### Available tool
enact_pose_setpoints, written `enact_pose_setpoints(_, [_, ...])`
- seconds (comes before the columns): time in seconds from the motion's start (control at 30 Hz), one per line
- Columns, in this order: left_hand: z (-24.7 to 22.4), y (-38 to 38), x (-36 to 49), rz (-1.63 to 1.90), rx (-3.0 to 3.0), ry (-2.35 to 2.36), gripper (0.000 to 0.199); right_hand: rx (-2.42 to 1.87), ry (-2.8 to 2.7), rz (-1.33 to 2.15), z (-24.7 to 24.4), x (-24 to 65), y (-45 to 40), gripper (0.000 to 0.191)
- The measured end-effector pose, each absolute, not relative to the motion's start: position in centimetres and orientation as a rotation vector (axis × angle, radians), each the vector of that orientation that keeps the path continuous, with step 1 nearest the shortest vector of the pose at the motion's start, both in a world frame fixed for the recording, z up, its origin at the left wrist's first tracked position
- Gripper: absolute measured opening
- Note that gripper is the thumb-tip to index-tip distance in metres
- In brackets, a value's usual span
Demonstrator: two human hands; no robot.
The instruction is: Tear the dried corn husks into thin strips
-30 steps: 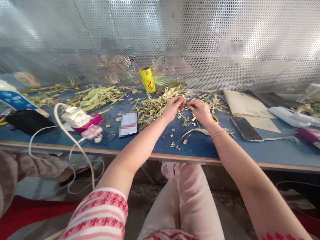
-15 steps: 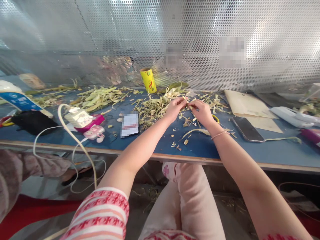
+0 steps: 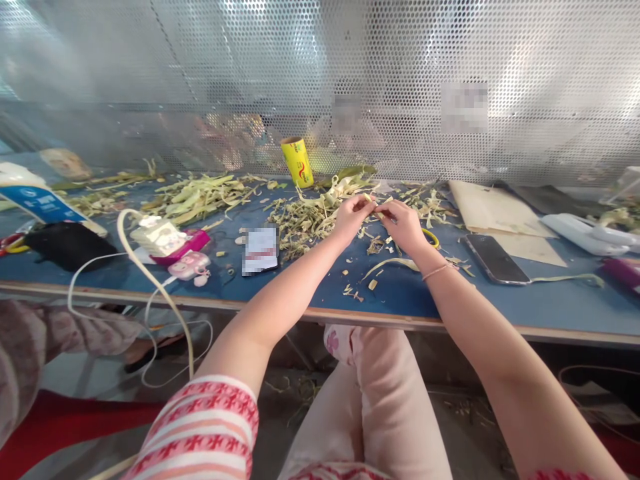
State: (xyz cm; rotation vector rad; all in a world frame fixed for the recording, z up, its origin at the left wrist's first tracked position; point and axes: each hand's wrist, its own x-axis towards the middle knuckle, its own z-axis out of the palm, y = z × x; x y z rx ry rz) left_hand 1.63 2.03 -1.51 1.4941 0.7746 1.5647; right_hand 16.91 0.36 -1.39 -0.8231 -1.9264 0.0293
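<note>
My left hand [image 3: 353, 218] and my right hand [image 3: 401, 221] meet over the blue table, fingertips pinched close together. Between them is a small pale yellow-green piece of dried plant [image 3: 368, 198]; its exact kind is too small to make out. Below and left of my hands spreads a heap of dried plant bits [image 3: 305, 223]. Loose scraps [image 3: 373, 285] and a long dry strip [image 3: 393, 263] lie nearer the front edge. Beside my right wrist shows a yellow ring-shaped handle [image 3: 431, 237], the rest of it hidden by my hand.
A yellow tube [image 3: 297, 162] stands behind the heap. To the left are longer pale strips [image 3: 193, 197], a charger with cables [image 3: 159, 237] and a black pouch [image 3: 70, 247]. A phone [image 3: 495, 259] and brown paper [image 3: 500, 210] lie right. Perforated metal [image 3: 400, 60] walls the back.
My hands stay almost in place, fingertips still together on the small plant piece. Only slight finger and camera shifts show.
</note>
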Motion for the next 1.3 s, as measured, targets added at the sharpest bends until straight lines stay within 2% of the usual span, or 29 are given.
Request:
enact_pose_setpoints(0.47, [-1.0,1.6,1.4,1.651,1.798,0.89,0.016,-0.829,-1.919,0.151,-1.4,16.8,0.2,0.014])
enact_pose_setpoints(0.57, [-0.5,1.3,1.4,1.602,1.826,0.896,0.017,-0.801,-1.887,0.245,-1.7,16.7,0.3,0.021])
enact_pose_setpoints(0.67, [-0.4,1.3,1.5,1.573,1.833,0.907,0.019,-0.794,-1.861,0.263,-1.8,16.6,0.2,0.036])
enact_pose_setpoints(0.77, [-0.9,1.7,1.6,1.582,1.734,0.874,0.014,-0.825,-1.882,0.222,-1.6,16.5,0.1,0.049])
enact_pose_setpoints(0.9, [-1.3,2.2,1.7,1.617,1.597,0.88,0.008,-0.819,-1.927,0.208,-1.5,16.5,0.1,0.051])
enact_pose_setpoints(1.1, [-1.2,2.0,1.9,1.548,1.735,0.96,0.01,-0.841,-1.947,0.214,-1.8,16.6,0.4,0.058])
enact_pose_setpoints(1.3, [-1.4,2.1,2.2,1.508,1.813,1.029,0.021,-0.876,-1.93,0.184,-2.0,16.9,1.1,0.039])
